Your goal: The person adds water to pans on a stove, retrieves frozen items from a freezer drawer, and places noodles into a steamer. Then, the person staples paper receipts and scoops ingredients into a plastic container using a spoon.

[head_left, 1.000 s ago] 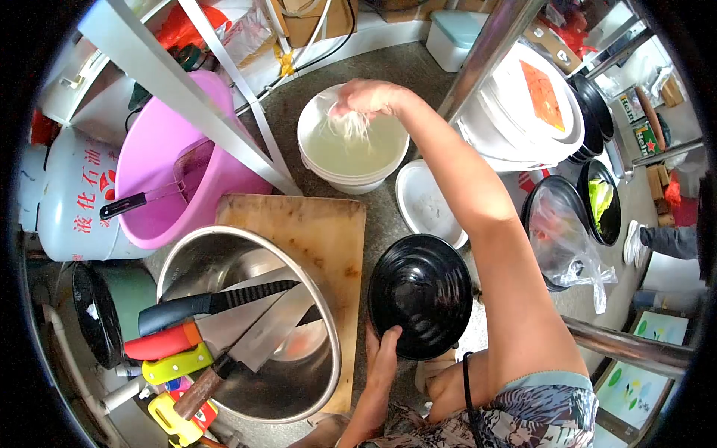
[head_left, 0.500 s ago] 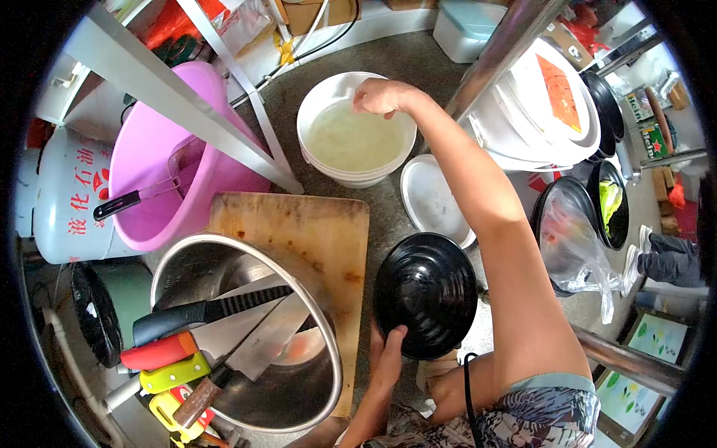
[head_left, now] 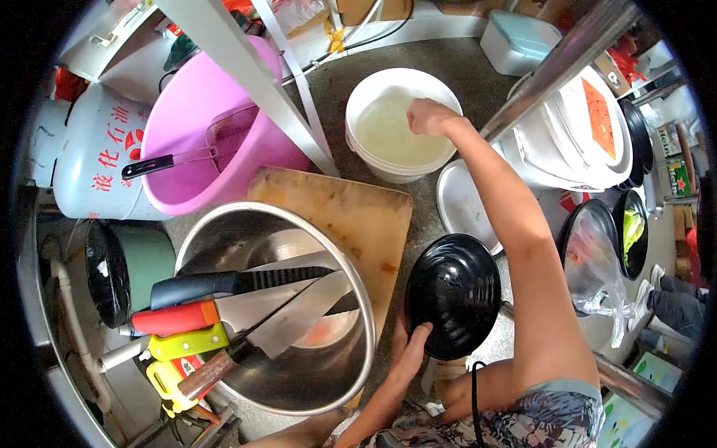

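Head view: cloudy water (head_left: 379,136) is held in the white bucket (head_left: 403,172). The right hand (head_left: 433,119) is bent over it, but the fingertips are hidden, so how far it is open and whether anything is held cannot be told. A shiny black bowl (head_left: 452,295) is gripped at its near edge by the left hand (head_left: 409,351), thumb on top, and is kept near the bucket, beside the wooden board (head_left: 366,213). Big knives (head_left: 295,313) are laid in the steel bowl (head_left: 364,313), with handles poked out over its rim. A sieve (head_left: 233,128) is leaned in the pink tub (head_left: 166,196). Green leaves (head_left: 633,226) are held in a dark bowl at the right. The tub is crossed by a white bar (head_left: 246,75). The white lid (head_left: 457,198) is partly covered by the right arm. What is wrapped in the plastic bag (head_left: 594,257) is hard to see.
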Available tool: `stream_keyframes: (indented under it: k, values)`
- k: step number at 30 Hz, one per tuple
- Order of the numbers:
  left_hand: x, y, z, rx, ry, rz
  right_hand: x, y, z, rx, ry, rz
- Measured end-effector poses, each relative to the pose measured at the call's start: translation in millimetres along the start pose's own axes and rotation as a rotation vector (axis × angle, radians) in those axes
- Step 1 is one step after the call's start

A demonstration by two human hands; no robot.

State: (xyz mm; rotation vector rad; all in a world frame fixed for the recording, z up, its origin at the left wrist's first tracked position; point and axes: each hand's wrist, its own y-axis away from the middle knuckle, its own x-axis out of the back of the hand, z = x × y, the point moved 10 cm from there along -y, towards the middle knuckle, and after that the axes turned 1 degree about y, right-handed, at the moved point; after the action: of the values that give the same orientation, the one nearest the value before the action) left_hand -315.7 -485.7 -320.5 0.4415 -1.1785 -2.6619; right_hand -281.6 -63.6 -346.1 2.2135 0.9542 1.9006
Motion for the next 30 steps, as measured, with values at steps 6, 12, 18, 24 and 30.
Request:
stream_keyframes:
  k: [6, 12, 18, 24, 30]
  values:
    - [3.0, -4.0, -4.8, -0.004, 0.038, 0.008, 3.5, 6.7, -1.8, -0.016, 0.006, -0.012]
    - [-0.3, -4.7, 1.8, -0.067, 0.078, -0.035, 17.7, -0.4, 13.9, -0.01, 0.027, 0.159]
    - [-1.2, -8.4, -3.1, -0.108, 0.136, -0.042, 47.5, 12.5, 8.6, -0.011, -0.077, 0.238]
    - [-0.6, -6.1, 0.9, -0.125, 0.085, -0.047, 68.0, 32.2, -13.0, 0.064, -0.133, 0.257]
    - [-3.8, -2.9, 6.4, -0.137, 0.084, -0.05, 76.6, 32.0, -26.6, 0.079, -0.656, 0.081]
